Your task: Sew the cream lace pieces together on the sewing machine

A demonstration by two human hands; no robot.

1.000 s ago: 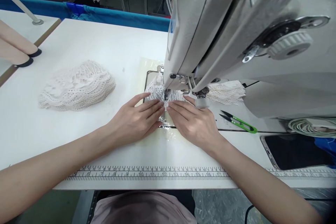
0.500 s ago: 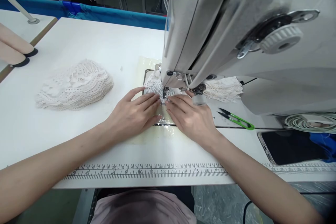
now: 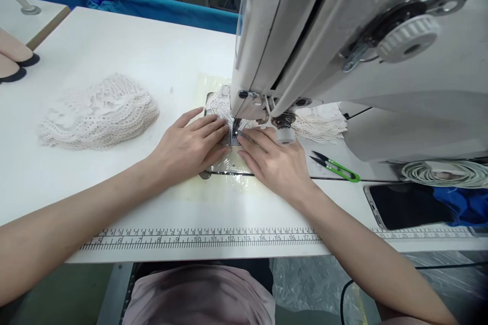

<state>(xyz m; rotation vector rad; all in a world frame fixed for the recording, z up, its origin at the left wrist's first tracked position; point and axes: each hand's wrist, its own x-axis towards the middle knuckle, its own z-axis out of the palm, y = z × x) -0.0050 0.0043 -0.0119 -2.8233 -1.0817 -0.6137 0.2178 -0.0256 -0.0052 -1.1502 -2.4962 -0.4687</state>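
On the bench (image 3: 152, 51), back from its near edge, our lace (image 3: 217, 104) lies under the machine (image 3: 305, 61); our left hand (image 3: 186, 144) and right hand (image 3: 280, 162) flank it, fingers outstretched, grip released.

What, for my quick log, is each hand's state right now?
Left hand: open, fingertips at the white lace.
Right hand: open, fingertips beside the presser foot.

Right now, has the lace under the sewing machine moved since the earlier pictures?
Yes, away from the ruler: earlier, the lace showed on the ruler's side of the presser foot; now bare metal plate shows there.
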